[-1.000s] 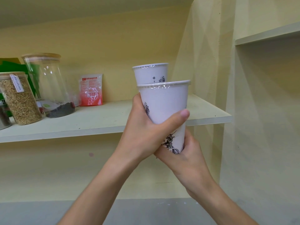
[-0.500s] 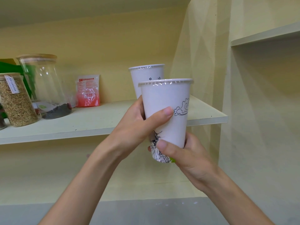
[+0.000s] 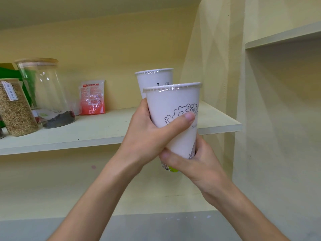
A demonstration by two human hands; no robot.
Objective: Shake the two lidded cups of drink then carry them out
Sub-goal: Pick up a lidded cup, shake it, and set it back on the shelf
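Two white paper cups with film-sealed tops and black line drawings are in view. The near cup (image 3: 173,108) is held upright in the air in front of the shelf. My left hand (image 3: 147,138) wraps its side with the thumb across the front. My right hand (image 3: 196,164) grips its bottom from below. The far cup (image 3: 154,80) shows behind it, its lower half hidden by the near cup and my left hand, so I cannot tell whether it stands on the shelf or is held.
A pale wooden shelf (image 3: 86,133) runs across at hand height. On it stand a clear glass jar (image 3: 45,91) with dark leaves, a jar of grain (image 3: 13,108) and a red-and-white packet (image 3: 92,98). A second shelf (image 3: 281,35) is high on the right. A grey counter (image 3: 156,228) lies below.
The near cup has turned in my hands: the cloud drawing now faces me. My left thumb slid further across it and my right hand regripped the base.
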